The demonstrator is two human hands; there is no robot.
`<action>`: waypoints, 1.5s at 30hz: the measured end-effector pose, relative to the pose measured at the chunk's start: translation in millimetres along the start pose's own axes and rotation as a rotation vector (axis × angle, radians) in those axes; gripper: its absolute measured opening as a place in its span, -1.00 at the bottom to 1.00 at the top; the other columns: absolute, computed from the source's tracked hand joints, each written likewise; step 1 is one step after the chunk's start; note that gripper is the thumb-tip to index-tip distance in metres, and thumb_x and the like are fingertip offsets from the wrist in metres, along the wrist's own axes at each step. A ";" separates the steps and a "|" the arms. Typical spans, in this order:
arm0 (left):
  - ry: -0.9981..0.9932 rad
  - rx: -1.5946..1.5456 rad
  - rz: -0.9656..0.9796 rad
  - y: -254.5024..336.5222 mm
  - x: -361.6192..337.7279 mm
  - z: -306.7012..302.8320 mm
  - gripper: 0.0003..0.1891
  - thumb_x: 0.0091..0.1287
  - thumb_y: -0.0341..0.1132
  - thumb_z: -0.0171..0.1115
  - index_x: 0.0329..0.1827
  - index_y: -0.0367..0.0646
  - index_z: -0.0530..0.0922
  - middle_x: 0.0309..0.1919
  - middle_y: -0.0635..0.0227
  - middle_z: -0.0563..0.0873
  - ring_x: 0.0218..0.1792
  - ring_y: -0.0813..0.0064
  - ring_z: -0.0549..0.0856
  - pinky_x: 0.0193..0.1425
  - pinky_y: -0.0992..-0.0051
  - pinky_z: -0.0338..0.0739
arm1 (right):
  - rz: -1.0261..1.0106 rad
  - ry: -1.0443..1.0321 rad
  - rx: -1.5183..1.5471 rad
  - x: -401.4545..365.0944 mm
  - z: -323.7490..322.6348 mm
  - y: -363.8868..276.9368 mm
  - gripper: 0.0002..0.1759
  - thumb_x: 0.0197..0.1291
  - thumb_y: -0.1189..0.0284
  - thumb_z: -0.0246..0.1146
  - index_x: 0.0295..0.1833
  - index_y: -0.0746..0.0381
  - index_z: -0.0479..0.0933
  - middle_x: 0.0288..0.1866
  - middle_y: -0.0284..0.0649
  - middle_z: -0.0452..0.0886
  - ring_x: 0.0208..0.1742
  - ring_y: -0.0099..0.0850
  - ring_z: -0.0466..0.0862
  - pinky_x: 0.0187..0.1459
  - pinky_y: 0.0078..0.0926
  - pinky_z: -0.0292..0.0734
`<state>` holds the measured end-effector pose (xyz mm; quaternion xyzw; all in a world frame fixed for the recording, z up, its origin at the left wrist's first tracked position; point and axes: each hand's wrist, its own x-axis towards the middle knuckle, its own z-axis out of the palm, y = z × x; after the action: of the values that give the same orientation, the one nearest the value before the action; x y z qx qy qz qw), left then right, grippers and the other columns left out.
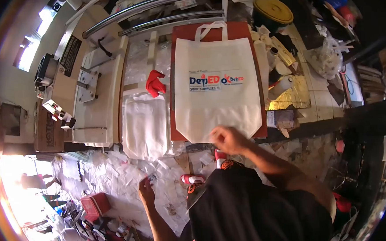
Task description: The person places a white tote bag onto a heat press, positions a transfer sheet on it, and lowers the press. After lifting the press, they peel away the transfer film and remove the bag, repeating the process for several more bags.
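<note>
A white tote bag (218,108) with blue and red DepED print lies flat on a reddish-brown board (261,120), its handles at the far end. My right hand (227,140) is at the bag's near edge, fingers bent and blurred; whether it grips the edge cannot be made out. Low on the left, my left hand (146,192) hangs above the littered floor, fingers apart, holding nothing I can see. Left of the board lies a pile of clear plastic-covered whitish sheets or bags (144,123), with a crumpled red cloth (155,84) at its far end.
A beige machine (96,86) with metal posts stands at the left. Metal rails (159,5) run across the back. To the right are a yellow-lidded bucket (272,12), bottles (281,86) and a plastic bag (326,59). White scraps cover the floor; a red box (95,206) sits lower left.
</note>
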<state>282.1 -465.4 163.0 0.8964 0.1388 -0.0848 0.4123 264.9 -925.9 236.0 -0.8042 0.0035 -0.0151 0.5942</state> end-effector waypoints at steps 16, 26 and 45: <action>-0.203 0.057 0.631 212.2 99.0 175.8 -0.79 0.25 -0.32 0.34 -0.20 -0.25 0.54 -0.37 0.08 0.72 -0.30 0.11 0.74 -0.12 0.23 0.61 | 0.402 0.632 -0.557 -53.0 -92.8 77.5 -0.74 0.20 0.37 0.36 -0.17 0.29 0.47 -0.36 -0.04 0.65 -0.26 -0.02 0.69 -0.22 -0.13 0.56; -0.173 -0.062 0.468 114.7 84.9 97.9 -0.80 0.42 -0.29 0.23 -0.04 -0.23 0.58 -0.22 0.08 0.77 -0.28 0.20 0.79 -0.19 0.33 0.69 | 0.604 0.728 -0.655 -180.6 -65.2 178.3 -0.75 0.21 0.34 0.27 -0.21 0.34 0.52 -0.34 0.04 0.66 -0.28 -0.09 0.70 -0.20 -0.17 0.59; -0.433 0.084 -0.852 -388.3 0.2 -201.0 -0.63 0.45 -0.14 0.17 0.04 -0.31 0.62 -0.26 0.22 0.78 -0.35 0.40 0.75 -0.30 0.40 0.63 | 1.058 0.219 -0.598 214.9 409.9 244.3 -0.36 -0.01 -0.05 0.47 -0.07 0.33 0.71 -0.02 0.14 0.73 0.07 0.04 0.73 0.07 -0.11 0.64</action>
<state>166.0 -70.8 14.8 0.7374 0.4012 -0.4366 0.3236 494.4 -611.0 -113.4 -0.8191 0.4669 0.2007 0.2661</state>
